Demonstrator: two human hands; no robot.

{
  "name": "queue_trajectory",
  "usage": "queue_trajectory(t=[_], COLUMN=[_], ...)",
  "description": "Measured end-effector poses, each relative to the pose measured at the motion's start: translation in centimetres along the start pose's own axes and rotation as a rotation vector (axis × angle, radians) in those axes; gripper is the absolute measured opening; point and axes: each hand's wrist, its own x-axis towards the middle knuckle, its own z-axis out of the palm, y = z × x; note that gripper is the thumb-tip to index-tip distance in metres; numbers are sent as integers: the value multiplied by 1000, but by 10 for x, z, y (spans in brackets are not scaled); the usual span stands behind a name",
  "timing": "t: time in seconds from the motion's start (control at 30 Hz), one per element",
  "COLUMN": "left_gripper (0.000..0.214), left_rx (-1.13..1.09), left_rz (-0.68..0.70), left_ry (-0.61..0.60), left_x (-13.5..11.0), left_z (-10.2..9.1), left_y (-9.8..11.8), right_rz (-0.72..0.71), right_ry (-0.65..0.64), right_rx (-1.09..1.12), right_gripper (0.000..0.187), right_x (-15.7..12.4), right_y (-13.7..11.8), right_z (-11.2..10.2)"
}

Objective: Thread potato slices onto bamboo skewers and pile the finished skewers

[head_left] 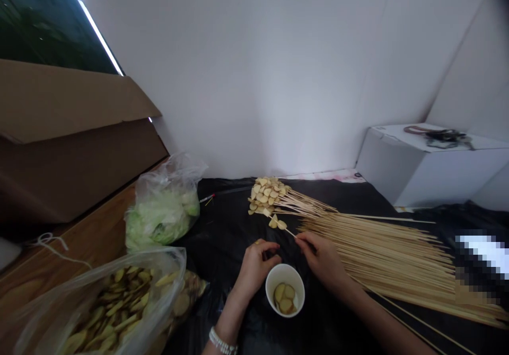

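My right hand [324,259] pinches a thin wooden skewer [290,233] near its lower end. A few pale potato slices [277,223] are threaded on its far end, close to a pile of loaded skewers [267,193]. My left hand [254,267], a beaded bracelet on its wrist, hovers just left of a white cup [299,294]. Its thumb and forefinger are curved with a gap between them, and nothing shows in them. Inside the cup lie several potato slices [285,297].
Bare skewers [382,249] spread across the black sheet [222,211] on the right. To the left stand an open plastic bag [175,275] of potato slices and a bag of green vegetables [163,211]. A cardboard box [71,169] and a white box [401,169] flank the area.
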Motion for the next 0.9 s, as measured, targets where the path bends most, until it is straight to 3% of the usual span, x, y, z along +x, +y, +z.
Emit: queue_trajectory(t=[0.17, 0.4, 0.53, 0.63, 0.7, 0.77, 0.83, 0.9], left_gripper=[16, 6, 4, 4, 4, 4, 4, 4], left_rx=[167, 138, 64, 25, 20, 27, 34, 42], left_rz=[39, 0, -19, -27, -30, -34, -39, -35], left_ry=[-60, -39, -22, -17, -15, -9, -4, 0], left_x=[-1, 0, 0, 1, 2, 2, 2, 3], left_z=[-1, 3, 5, 4, 4, 5, 5, 5], left_y=[-1, -7, -11, -13, -14, -14, -14, -13], right_rz=[-2, 51, 241, 462, 550, 684, 717, 720], right_ry=[-40, 17, 196, 355, 472, 516, 532, 537], right_rx=[-9, 5, 198, 513, 684, 708, 668, 610], right_gripper=[23, 24, 27, 33, 28, 16, 5, 7], right_x=[-2, 4, 21, 36, 45, 52, 59, 68], right_y=[2, 12, 33, 59, 76, 90, 98, 100], right_z=[4, -3, -31, -62, -86, -109, -126, -134])
